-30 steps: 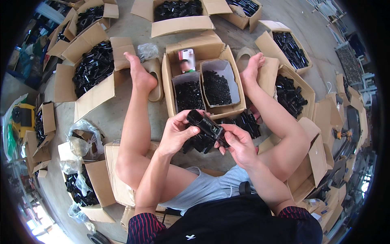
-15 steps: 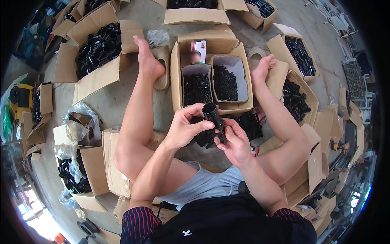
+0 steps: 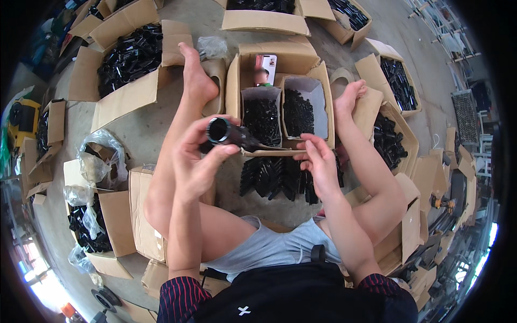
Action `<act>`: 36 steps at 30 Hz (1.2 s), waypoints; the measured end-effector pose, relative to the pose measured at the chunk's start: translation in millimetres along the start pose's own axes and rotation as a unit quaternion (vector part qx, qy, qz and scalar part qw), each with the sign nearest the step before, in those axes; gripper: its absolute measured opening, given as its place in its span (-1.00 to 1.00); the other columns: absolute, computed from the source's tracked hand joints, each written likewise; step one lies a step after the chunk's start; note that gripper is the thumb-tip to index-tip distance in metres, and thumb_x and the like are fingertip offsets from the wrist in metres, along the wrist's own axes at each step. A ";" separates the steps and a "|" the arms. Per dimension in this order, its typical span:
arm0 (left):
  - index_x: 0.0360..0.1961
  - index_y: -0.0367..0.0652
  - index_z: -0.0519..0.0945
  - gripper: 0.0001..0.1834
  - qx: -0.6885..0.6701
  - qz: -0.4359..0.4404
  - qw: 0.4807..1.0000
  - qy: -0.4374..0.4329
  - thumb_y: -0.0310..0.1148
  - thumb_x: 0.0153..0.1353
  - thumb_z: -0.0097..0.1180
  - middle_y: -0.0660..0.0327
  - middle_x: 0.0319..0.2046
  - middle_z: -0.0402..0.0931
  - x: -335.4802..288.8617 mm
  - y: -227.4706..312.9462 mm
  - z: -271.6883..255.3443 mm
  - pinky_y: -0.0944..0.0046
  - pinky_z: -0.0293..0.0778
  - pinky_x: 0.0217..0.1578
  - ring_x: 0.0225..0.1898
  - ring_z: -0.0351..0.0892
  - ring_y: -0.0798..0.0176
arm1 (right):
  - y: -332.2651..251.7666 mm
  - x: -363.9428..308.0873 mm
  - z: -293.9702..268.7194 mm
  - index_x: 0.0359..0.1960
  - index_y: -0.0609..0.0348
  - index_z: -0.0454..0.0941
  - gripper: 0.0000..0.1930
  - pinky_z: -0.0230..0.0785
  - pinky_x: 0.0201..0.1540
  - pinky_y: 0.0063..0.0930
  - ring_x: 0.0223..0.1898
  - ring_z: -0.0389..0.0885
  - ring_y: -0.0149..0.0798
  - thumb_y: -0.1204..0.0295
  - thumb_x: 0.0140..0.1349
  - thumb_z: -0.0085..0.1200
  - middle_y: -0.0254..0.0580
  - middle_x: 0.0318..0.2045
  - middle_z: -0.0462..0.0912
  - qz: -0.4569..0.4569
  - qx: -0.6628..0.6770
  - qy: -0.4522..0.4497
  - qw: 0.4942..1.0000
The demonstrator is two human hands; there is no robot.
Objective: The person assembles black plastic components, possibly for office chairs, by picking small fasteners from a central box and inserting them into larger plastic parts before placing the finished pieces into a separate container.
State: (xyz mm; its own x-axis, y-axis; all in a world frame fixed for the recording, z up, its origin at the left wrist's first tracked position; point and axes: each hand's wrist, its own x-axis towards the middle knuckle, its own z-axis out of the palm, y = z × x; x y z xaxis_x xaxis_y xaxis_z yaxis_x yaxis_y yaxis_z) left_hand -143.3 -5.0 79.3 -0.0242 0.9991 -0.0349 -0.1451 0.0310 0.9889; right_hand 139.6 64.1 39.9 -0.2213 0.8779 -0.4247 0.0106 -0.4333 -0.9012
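Note:
My left hand point(image 3: 196, 161) is closed round a black plastic tube-shaped part point(image 3: 241, 138), its round open end toward me and its narrower end pointing right. To the right, clear of that part, my right hand point(image 3: 321, 167) has its fingers apart and half bent, with nothing visible in them. Beyond both hands stands a cardboard box point(image 3: 232, 102) with two grey bins, a left bin point(image 3: 262, 92) and a right bin point(image 3: 323, 110), holding many small black pieces. On the floor before the box lies a row of black parts point(image 3: 274, 178), partly behind my right hand.
A phone point(image 3: 265, 70) leans inside the box's far end. Cartons of black parts stand around me, among them a far-left carton point(image 3: 126, 110), a right carton point(image 3: 401, 137) and a left carton point(image 3: 118, 220) with plastic bags. My bare legs flank the middle box.
My hands have moved apart. The left has carried the black tube-shaped part leftward and tilted it sideways, while the right has let go and shifted slightly right and up.

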 end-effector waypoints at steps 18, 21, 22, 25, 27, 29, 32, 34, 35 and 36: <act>0.13 -0.36 0.61 -0.55 0.205 0.105 0.954 0.192 -0.55 0.20 0.38 0.08 -0.02 0.70 -7.3 44.2 -16.8 0.32 0.57 0.03 -0.02 0.67 0.29 | 45.2 214.5 103.3 -0.11 0.31 0.71 -0.73 0.61 0.05 -0.02 -0.01 0.73 0.14 0.55 0.32 -0.06 0.24 -0.12 0.73 -0.108 -0.715 -0.081 0.686; 0.09 -0.38 0.62 -0.56 0.163 0.115 0.961 0.192 -0.57 0.17 0.40 0.11 -0.08 0.70 -6.6 32.4 -19.7 0.37 0.56 -0.02 -0.06 0.67 0.32 | 71.0 221.7 101.8 -0.07 0.34 0.64 -0.76 0.63 0.03 -0.09 0.07 0.67 0.06 0.53 0.30 0.03 0.14 -0.04 0.69 -0.185 -0.729 -0.014 0.659; 0.08 -0.37 0.62 -0.57 0.168 0.132 0.957 0.194 -0.57 0.17 0.41 0.14 -0.13 0.70 -5.2 33.0 -18.3 0.36 0.56 -0.04 -0.08 0.67 0.32 | 77.8 224.8 99.4 -0.06 0.34 0.63 -0.76 0.63 0.03 -0.09 0.07 0.66 0.06 0.53 0.29 0.04 0.14 -0.04 0.68 -0.212 -0.729 0.013 0.651; 0.08 -0.35 0.63 -0.56 0.140 0.120 0.961 0.206 -0.57 0.15 0.42 0.14 -0.12 0.69 -6.1 30.8 -12.0 0.34 0.57 -0.06 -0.09 0.67 0.32 | 86.1 226.0 100.6 -0.06 0.35 0.62 -0.76 0.63 0.03 -0.09 0.06 0.65 0.04 0.54 0.28 0.05 0.13 -0.04 0.67 -0.234 -0.730 0.038 0.640; 0.09 -0.35 0.63 -0.55 0.229 0.121 0.945 0.198 -0.57 0.16 0.42 0.14 -0.10 0.68 0.9 -1.4 -23.5 0.33 0.56 -0.04 -0.08 0.67 0.32 | 85.3 224.5 102.7 -0.05 0.36 0.60 -0.75 0.63 0.02 -0.10 0.06 0.65 0.03 0.54 0.27 0.06 0.12 -0.04 0.66 -0.234 -0.730 0.033 0.641; 0.10 -0.35 0.62 -0.54 0.265 0.126 0.936 0.192 -0.56 0.16 0.42 0.14 -0.09 0.67 -0.9 -11.7 -27.9 0.33 0.56 -0.02 -0.08 0.67 0.31 | 83.1 221.2 102.8 -0.05 0.36 0.59 -0.75 0.63 0.02 -0.10 0.06 0.64 0.03 0.55 0.26 0.07 0.11 -0.04 0.65 -0.231 -0.728 0.029 0.644; 0.12 -0.37 0.60 -0.53 0.225 0.132 0.948 0.183 -0.57 0.17 0.41 0.14 -0.07 0.67 -0.6 17.1 -12.6 0.32 0.56 0.01 -0.06 0.66 0.29 | 83.3 217.3 95.4 -0.04 0.37 0.57 -0.74 0.62 0.02 -0.10 0.06 0.63 0.01 0.56 0.25 0.09 0.10 -0.05 0.64 -0.225 -0.728 0.036 0.647; 0.13 -0.38 0.59 -0.52 0.192 0.126 0.955 0.186 -0.58 0.17 0.41 0.13 -0.06 0.67 1.2 14.0 -11.4 0.31 0.55 0.03 -0.04 0.66 0.29 | 82.4 211.9 96.0 -0.06 0.32 0.55 -0.76 0.60 0.01 -0.11 0.02 0.61 -0.01 0.58 0.22 0.10 0.08 -0.08 0.60 -0.229 -0.712 0.050 0.662; 0.15 -0.36 0.58 -0.51 0.165 0.113 0.964 0.177 -0.52 0.19 0.41 0.14 -0.05 0.66 0.3 13.9 -12.8 0.31 0.55 0.04 -0.03 0.66 0.28 | 76.6 202.6 98.2 -0.07 0.30 0.55 -0.77 0.60 0.00 -0.11 0.01 0.62 -0.01 0.58 0.23 0.09 0.08 -0.09 0.60 -0.245 -0.678 0.037 0.692; 0.17 -0.35 0.57 -0.50 0.138 0.099 0.971 0.170 -0.46 0.21 0.40 0.14 -0.03 0.66 -1.3 14.1 -15.2 0.30 0.54 0.05 -0.01 0.65 0.27 | 63.4 187.2 100.5 -0.09 0.29 0.54 -0.79 0.59 -0.01 -0.11 0.01 0.62 -0.01 0.57 0.24 0.08 0.08 -0.09 0.60 -0.260 -0.641 0.020 0.721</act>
State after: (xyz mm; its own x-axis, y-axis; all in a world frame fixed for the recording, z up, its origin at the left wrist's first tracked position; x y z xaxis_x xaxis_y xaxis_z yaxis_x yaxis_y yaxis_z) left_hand -160.3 -6.4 91.2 -0.3571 0.9202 0.1606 0.1658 -0.1068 0.9804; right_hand 0.9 180.5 -88.1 -0.4920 0.8703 0.0211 0.8362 0.4791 -0.2669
